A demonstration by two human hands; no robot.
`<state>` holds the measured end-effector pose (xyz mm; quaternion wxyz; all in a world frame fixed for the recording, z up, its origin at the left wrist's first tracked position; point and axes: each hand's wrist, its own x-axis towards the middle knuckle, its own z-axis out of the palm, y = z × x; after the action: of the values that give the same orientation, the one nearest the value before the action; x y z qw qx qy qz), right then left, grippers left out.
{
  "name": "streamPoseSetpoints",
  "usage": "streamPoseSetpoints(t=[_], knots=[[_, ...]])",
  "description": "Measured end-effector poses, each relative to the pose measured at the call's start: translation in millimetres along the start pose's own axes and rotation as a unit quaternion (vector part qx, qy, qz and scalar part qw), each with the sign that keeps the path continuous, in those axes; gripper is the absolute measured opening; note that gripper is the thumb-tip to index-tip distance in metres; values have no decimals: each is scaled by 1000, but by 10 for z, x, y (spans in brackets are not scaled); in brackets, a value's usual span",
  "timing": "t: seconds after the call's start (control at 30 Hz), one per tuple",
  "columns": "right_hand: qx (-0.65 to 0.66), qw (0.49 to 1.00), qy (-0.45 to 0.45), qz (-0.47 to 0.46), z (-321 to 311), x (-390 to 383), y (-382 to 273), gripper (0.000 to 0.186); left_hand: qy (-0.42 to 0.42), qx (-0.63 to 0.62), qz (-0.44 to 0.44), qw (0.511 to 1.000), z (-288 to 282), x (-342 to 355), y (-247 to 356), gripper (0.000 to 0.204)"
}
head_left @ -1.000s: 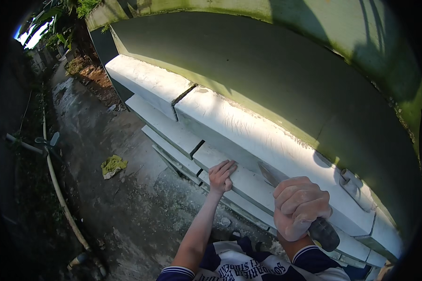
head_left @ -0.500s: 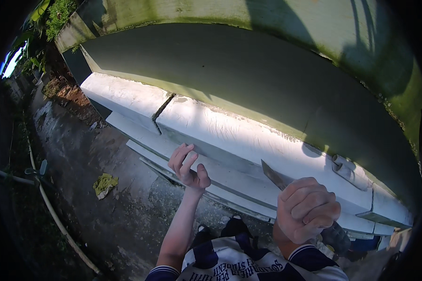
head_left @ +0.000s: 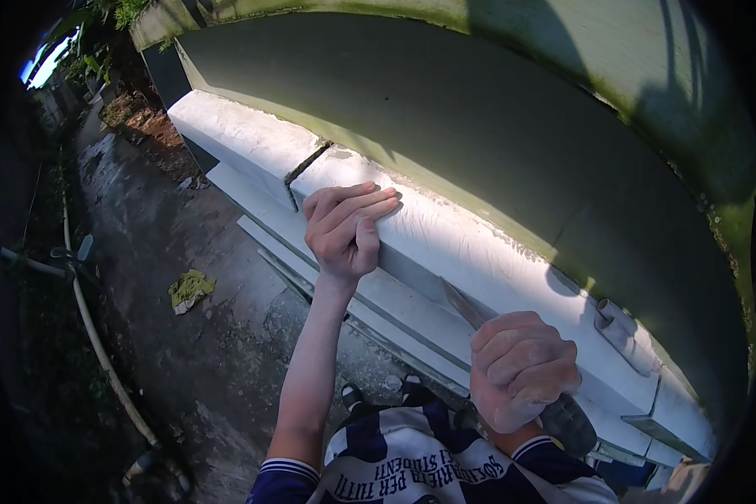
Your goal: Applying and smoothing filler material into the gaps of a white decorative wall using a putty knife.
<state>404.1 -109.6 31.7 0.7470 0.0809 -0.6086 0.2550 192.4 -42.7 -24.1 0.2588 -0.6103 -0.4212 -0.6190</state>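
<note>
A long white-coated ledge [head_left: 479, 252] runs from upper left to lower right along a green wall. My left hand [head_left: 344, 231] is open, its fingers stretched over the ledge's front edge and resting on its sunlit top, just right of a dark gap [head_left: 307, 164]. My right hand [head_left: 525, 370] is closed in a fist around a tool with a narrow, pointed metal blade [head_left: 462, 304]. The blade points up-left against the ledge's front face. A dark rounded part [head_left: 569, 422], perhaps its handle, shows below the fist; the exact kind of tool cannot be made out.
A rolled whitish sheet [head_left: 626, 336] lies on the ledge to the right. Lower white steps [head_left: 420, 311] project beneath it. On the concrete ground at left are a yellow-green cloth [head_left: 191, 291] and a long pipe [head_left: 101, 349]. Mossy green wall [head_left: 563, 42] rises beyond.
My left hand has moved up from in front of the ledge onto its top, fingers straightening. My right hand with the tool has shifted slightly left. The view has tilted a little.
</note>
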Motion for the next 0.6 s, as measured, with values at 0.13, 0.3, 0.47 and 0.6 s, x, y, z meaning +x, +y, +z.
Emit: streamPoseSetpoints(t=[0.13,0.3,0.47,0.6], knots=[[4,1000,-10,-16,-6,-101,-21,27,12,-5,-14,1000,19,-34,58,30],[-12,993,-116,-16,-72,-29,-93,19,26,4,-23,999,31,-33,74,29],[5,986,-164,-41,-113,0,2,22,33,1,-26,999,65,-42,44,28],[-25,996,-53,-63,38,-33,-123,24,39,3,-17,999,52,-67,-1,28]])
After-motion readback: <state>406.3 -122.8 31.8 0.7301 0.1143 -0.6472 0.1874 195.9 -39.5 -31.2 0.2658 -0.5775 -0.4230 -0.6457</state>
